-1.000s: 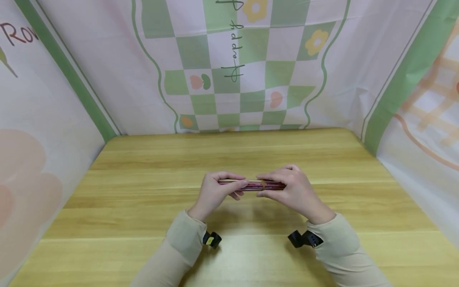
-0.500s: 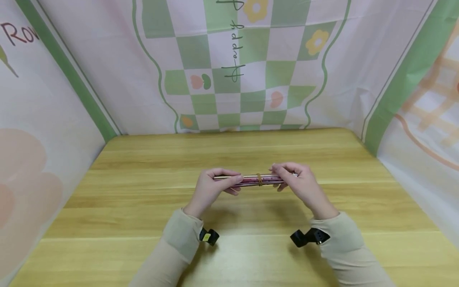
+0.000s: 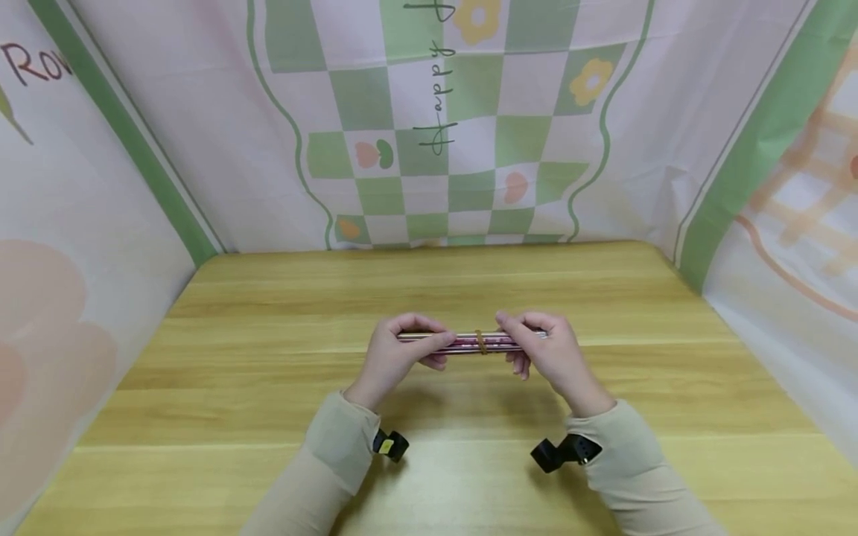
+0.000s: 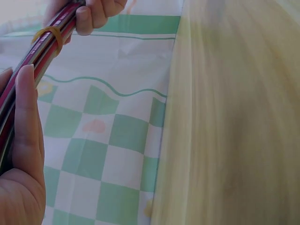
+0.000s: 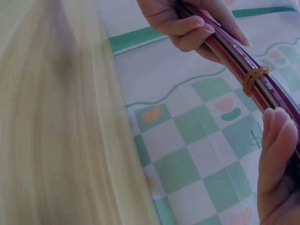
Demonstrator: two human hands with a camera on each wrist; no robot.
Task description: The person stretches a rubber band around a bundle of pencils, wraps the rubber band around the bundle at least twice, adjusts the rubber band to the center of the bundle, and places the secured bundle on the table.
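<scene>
Above the middle of the wooden desk [image 3: 268, 387], a bundle of pencils [image 3: 469, 341] is held level between two hands, not touching the wood. It is a handful of thin sticks, mostly dark red, with a yellowish rubber band [image 3: 480, 341] wrapped around them near the middle. The left hand [image 3: 395, 357] grips the left end, its fingers curled over the top and the thumb closing from below. The right hand [image 3: 546, 350] pinches the right end between thumb and fingertips, just beside the band. Both sleeves are beige, and a small black camera mount sits at each wrist. Patterned cloth [image 3: 436, 149] with green and white squares hangs behind the desk.

I judge the bundle to be light and stiff along its length, because the pencils are thin wood. Their lacquered sides look smooth, so single pencils could slide out of the pack if the band is loose. The band itself is soft and stretchy. The safest hold seems to be at both ends, as now, or around the band, where the sticks are pressed together.

Compared with half a second ago, the right hand has moved a little to the left along the bundle and now sits closer to the band. The left hand keeps nearly the same place, and the bundle stays level at almost the same height.
</scene>
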